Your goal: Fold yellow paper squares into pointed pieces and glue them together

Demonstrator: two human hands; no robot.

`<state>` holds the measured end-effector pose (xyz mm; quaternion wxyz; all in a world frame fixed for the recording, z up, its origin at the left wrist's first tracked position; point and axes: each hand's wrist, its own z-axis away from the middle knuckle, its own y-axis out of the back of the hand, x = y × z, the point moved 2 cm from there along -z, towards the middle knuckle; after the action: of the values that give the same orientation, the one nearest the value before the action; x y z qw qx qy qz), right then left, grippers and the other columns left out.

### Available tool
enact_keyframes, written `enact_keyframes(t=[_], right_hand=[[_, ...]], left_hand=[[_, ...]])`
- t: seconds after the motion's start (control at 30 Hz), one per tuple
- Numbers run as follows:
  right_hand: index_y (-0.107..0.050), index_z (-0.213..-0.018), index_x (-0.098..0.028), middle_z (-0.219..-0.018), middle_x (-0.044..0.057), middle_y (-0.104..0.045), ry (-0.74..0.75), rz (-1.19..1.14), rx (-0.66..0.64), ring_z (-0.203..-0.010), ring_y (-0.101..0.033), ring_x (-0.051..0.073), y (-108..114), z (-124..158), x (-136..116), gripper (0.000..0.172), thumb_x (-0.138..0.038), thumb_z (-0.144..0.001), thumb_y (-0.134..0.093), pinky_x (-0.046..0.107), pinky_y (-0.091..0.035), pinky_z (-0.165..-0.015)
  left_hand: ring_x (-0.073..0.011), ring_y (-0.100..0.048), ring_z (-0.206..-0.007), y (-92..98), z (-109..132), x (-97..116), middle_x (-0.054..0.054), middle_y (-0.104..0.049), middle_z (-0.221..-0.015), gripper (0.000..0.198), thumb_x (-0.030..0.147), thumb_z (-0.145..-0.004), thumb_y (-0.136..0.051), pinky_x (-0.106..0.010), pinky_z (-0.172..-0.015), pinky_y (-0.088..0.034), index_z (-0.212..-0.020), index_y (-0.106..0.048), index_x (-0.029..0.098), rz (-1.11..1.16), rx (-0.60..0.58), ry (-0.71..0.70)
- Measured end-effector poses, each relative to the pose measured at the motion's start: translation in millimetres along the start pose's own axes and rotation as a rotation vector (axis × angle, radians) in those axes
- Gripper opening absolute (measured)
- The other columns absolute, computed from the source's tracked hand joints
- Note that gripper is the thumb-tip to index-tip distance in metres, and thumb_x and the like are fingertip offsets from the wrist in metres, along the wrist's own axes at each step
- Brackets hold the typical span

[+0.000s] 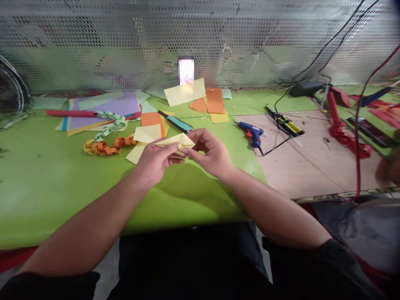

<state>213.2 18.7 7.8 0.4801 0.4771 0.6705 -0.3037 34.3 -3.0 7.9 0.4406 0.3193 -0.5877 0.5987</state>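
A small pale-yellow folded paper (179,140) is held above the green table (93,196) between both hands. My left hand (155,161) pinches its left side, thumb on top and fingers underneath. On the right end, my right hand (212,153) grips the paper between thumb and curled fingers. Pale-yellow sheets (147,135) lie just behind my left hand. A teal-handled cutter knife (176,121) rests right behind the folded paper, beside orange paper pieces (150,120).
Orange and green paper chains (108,146) lie left of the hands. To the right are a blue glue gun (251,133) with its cord, yellow-black pliers (286,124) and a red paper chain (346,137). A perforated metal panel (125,41) stands behind; a lit phone (186,71) leans there.
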Motion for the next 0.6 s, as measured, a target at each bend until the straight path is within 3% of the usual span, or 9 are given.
enact_keyframes(t=[0.13,0.27,0.43,0.6], right_hand=[[-0.064,-0.096,-0.019,-0.086,0.001,-0.069,-0.123,-0.036,0.011,-0.070,-0.064,0.013,1.2,-2.3,2.3,0.053,-0.060,-0.077,-0.091,0.027,-0.054,-0.061],[-0.063,-0.091,-0.018,-0.078,0.000,-0.069,-0.181,-0.110,0.013,-0.069,-0.068,0.014,2.8,-4.1,3.0,0.055,-0.059,-0.071,-0.094,0.027,-0.054,-0.059],[-0.062,-0.087,-0.019,-0.075,-0.001,-0.069,-0.228,-0.177,-0.011,-0.067,-0.068,0.013,5.9,-6.2,2.8,0.053,-0.056,-0.070,-0.095,0.028,-0.058,-0.063],[-0.063,-0.086,-0.018,-0.075,-0.002,-0.070,-0.270,-0.252,-0.040,-0.065,-0.066,0.011,6.0,-7.9,3.8,0.048,-0.053,-0.075,-0.094,0.027,-0.058,-0.065]], left_hand=[[-0.0202,-0.077,-0.077,0.8,-1.7,-1.0,-0.011,-0.082,-0.095,0.029,0.039,-0.083,-0.087,-0.033,-0.072,-0.065,-0.099,-0.083,0.016,-0.014,-0.015,-0.009],[-0.0203,-0.077,-0.078,0.6,-1.6,-2.0,-0.011,-0.082,-0.095,0.028,0.040,-0.079,-0.091,-0.034,-0.076,-0.065,-0.091,-0.084,0.016,-0.047,-0.029,-0.036],[-0.0184,-0.076,-0.077,0.9,-0.3,-3.7,-0.009,-0.084,-0.096,0.027,0.031,-0.072,-0.097,-0.034,-0.078,-0.064,-0.095,-0.086,0.019,-0.114,-0.021,-0.061],[-0.0170,-0.075,-0.071,1.0,-1.6,-4.4,-0.009,-0.083,-0.090,0.028,0.035,-0.072,-0.098,-0.034,-0.076,-0.065,-0.091,-0.086,0.019,-0.096,0.005,-0.040]])
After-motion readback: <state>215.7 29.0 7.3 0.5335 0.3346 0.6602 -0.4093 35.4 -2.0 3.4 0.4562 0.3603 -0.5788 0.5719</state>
